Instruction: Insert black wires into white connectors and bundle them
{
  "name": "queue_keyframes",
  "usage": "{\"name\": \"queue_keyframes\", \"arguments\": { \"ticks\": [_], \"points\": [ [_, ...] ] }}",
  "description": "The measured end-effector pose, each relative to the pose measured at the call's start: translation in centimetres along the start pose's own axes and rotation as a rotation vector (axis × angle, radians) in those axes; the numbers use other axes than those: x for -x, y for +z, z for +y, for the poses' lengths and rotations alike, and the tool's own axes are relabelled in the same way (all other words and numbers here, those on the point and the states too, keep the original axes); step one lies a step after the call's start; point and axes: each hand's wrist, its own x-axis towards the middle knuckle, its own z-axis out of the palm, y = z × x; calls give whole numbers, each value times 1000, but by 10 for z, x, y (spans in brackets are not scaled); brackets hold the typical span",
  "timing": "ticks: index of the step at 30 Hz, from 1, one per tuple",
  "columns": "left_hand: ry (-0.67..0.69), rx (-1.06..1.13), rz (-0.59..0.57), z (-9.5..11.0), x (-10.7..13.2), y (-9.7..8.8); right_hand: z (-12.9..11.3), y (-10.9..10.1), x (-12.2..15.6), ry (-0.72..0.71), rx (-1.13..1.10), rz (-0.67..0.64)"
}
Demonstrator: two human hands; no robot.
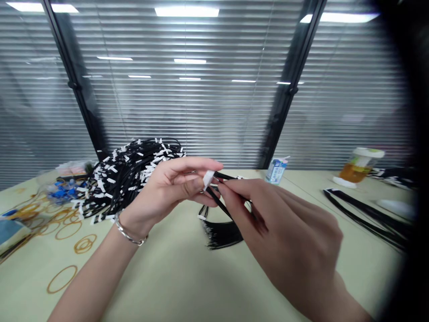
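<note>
Between the thumb and fingers of my left hand [179, 183] is a small white connector [208, 179], held tilted above the table. Black cables [218, 201] run from it toward my right hand [284, 228]. Thumb and forefinger of that hand pinch a thin black wire close to the connector's side; its tip is partly hidden by my fingers. Beneath and behind the hands, a bundle of black wires [221, 233] with bare-looking ends lies on the table, partly covered by my right hand.
A large heap of black cables with white connectors [134, 172] lies at the back left. Rubber bands [85, 243] and blue pieces [65, 192] are near it. To the right are a small carton [277, 170], a jar of amber liquid [357, 167] and more black cables [365, 214].
</note>
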Motion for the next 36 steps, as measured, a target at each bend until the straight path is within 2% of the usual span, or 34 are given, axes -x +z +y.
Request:
{"name": "queue_keyframes", "arguments": {
  "ticks": [24, 36],
  "points": [
    [62, -176, 76, 2, -1, 2, -1, -2, 1, -2, 48, -33],
    [68, -187, 38, 0, -2, 1, 3, 2, 4, -25, 50, -29]
  ]
}}
